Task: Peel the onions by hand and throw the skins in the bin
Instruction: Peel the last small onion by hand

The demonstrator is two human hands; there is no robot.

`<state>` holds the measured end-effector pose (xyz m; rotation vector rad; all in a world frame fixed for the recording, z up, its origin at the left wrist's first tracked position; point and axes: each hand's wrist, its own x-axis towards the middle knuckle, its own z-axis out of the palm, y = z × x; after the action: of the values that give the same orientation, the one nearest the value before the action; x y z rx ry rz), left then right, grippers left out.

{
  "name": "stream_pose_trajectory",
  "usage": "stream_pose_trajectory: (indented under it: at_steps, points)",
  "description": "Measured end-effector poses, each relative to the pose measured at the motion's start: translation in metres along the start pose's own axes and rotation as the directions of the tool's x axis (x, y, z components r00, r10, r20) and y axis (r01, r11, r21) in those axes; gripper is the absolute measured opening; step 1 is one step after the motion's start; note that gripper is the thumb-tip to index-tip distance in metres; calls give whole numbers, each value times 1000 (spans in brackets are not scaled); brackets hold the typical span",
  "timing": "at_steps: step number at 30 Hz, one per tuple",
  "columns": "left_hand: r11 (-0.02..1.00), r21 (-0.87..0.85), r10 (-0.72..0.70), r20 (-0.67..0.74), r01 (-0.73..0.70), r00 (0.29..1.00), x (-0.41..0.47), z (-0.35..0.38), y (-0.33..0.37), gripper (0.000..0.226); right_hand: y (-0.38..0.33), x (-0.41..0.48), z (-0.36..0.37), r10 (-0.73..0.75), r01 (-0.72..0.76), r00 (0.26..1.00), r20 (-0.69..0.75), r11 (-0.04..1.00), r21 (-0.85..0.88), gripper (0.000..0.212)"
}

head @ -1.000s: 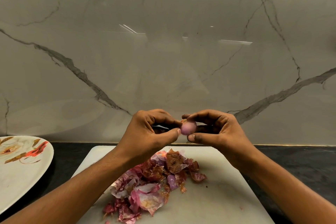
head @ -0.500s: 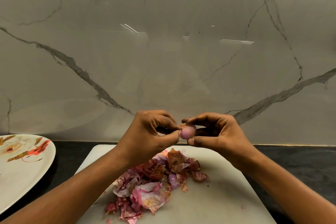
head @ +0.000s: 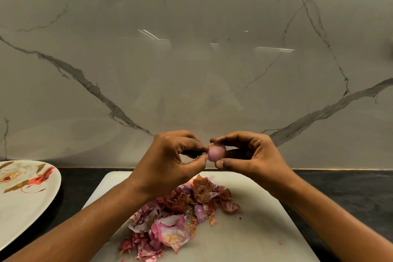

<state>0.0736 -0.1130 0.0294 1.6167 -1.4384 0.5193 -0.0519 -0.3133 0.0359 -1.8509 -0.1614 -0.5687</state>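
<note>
At the centre of the frame, a right hand (head: 253, 155) grips a small, round onion (head: 216, 153) between thumb and fingertips above a white cutting board (head: 255, 229), while the left hand (head: 168, 164) pinches its dry, tufted end. The bulb looks glossy, pale purple and slick, so it could squirt free of the narrow grip if the pull is sharp, and the brittle skin may tear short. Below, a loose pile of skins (head: 178, 217), papery, crinkled and pink to rust-brown, lies on the smooth board, light enough to scatter onto the dark tabletop (head: 350, 189) when gathered. No bin is in view. A flowered plate (head: 25, 198) sits at lower left.
</note>
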Motion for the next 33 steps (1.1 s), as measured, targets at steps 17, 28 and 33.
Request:
stream_pose_trajectory:
  at_steps: [17,28,33]
  points:
    - [996,89,-13,15,11,1000,0,0,-3,2,-1,-1,1,-14,16,999,38,998,-67,44]
    - [995,-24,-97,-72,96,993,0,4,0,6,-3,0,-1,-25,26,999,25,999,-33,43]
    - [994,-80,-77,-90,70,993,1,1,-1,19,-5,0,-1,-20,20,1000,10,1000,-9,44]
